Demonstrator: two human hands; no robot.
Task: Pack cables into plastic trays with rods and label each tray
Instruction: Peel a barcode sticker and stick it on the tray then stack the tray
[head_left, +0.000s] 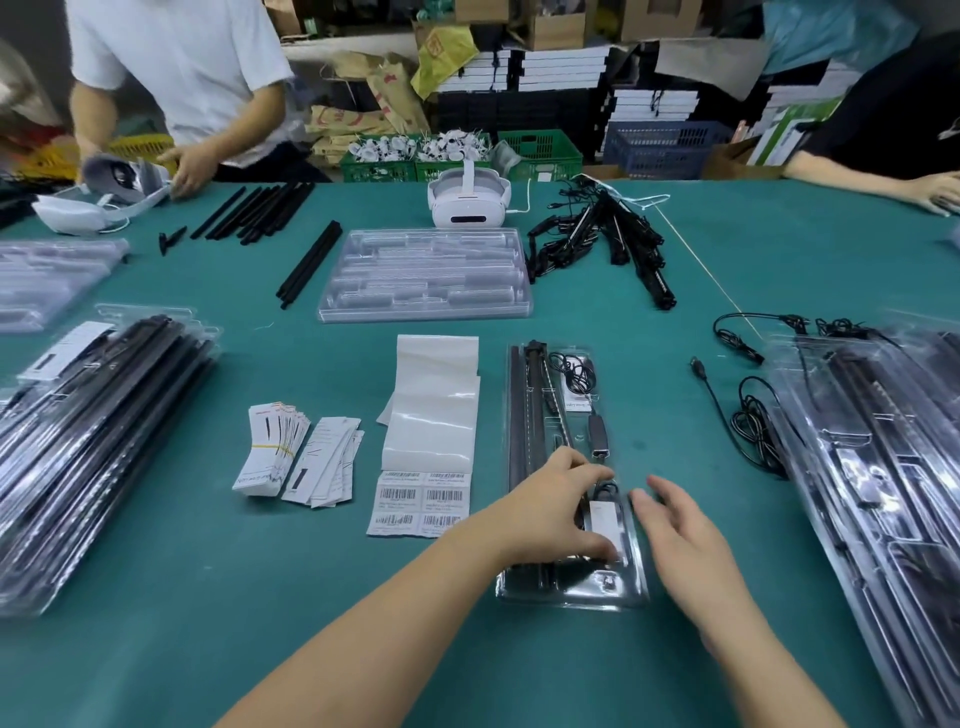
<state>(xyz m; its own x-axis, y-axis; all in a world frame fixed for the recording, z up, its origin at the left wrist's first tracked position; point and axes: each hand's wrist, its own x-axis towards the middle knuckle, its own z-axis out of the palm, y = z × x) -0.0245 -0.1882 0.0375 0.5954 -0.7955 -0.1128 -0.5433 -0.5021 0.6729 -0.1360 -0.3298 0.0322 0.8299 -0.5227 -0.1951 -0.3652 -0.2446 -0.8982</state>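
Table (208, 597) first: green felt, wide, with work spread across it. Stacks of filled trays sit at my left (93, 447) and right (878, 467), which I read as a good share of the packing done, though the right stack looks unlabelled from what I can see. An empty tray (426, 275) waits further out, with loose rods (254, 213) and a tangle of cables (597, 234) beyond it, so I judge plenty is left. A headset (470, 200) stands behind the empty tray, and other people work at the far edge.

Nearer, a label sheet (421, 501) with barcodes lies left of centre, its spent backing (434, 405) curling away above it. Two piles of cards (298, 457) sit left of that. Two loose cables (748, 410) lie between the centre and the right stack.

Straight ahead is the tray (569, 467) I am on: narrow, clear, long axis running away from me, rods along its left channel, a coiled cable and an adapter in the right pockets. It looks full. A white label (605, 522) sits on its near end.

My left hand (550, 506) rests on that end, fingers bent, thumb and fingertips pressing the label down; it grips nothing that I can make out. My right hand (685, 535) hovers just beside the tray's right edge, fingers straight and spread, empty.
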